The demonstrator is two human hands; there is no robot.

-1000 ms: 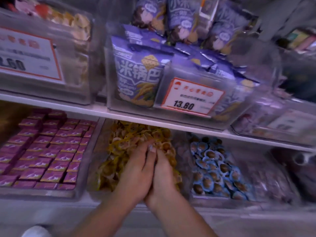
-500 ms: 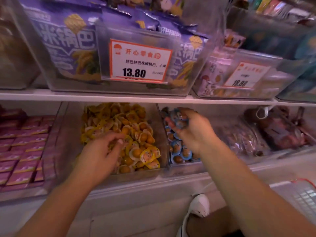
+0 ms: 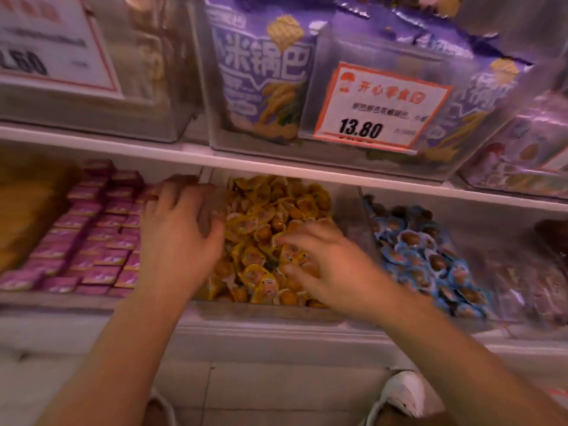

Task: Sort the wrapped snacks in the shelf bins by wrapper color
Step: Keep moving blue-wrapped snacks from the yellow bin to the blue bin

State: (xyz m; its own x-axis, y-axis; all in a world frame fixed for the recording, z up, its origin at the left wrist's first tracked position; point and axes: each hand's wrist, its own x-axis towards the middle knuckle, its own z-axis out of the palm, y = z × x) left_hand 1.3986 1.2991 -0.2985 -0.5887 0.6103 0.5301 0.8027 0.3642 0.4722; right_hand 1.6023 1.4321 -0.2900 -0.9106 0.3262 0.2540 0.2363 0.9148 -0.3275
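Reaching into the middle bin point(image 3: 264, 312) on the lower shelf point(image 3: 307, 172), both hands are down among the yellow snacks point(image 3: 264, 229), with the left hand point(image 3: 179, 241) at the left wall of the bin, fingers spread and loosely bent on the pile, and the right hand point(image 3: 329, 269) on the right side, fingers spread and pressing on the wrappers; it is too blurry to tell if either hand pinches one. Blue snacks point(image 3: 430, 262) fill the bin just to the right, pink boxes point(image 3: 92, 238) fill the bin to the left, and purple bags point(image 3: 264, 75) stand on the shelf above beside a price tag point(image 3: 381, 106) that says 13.80.
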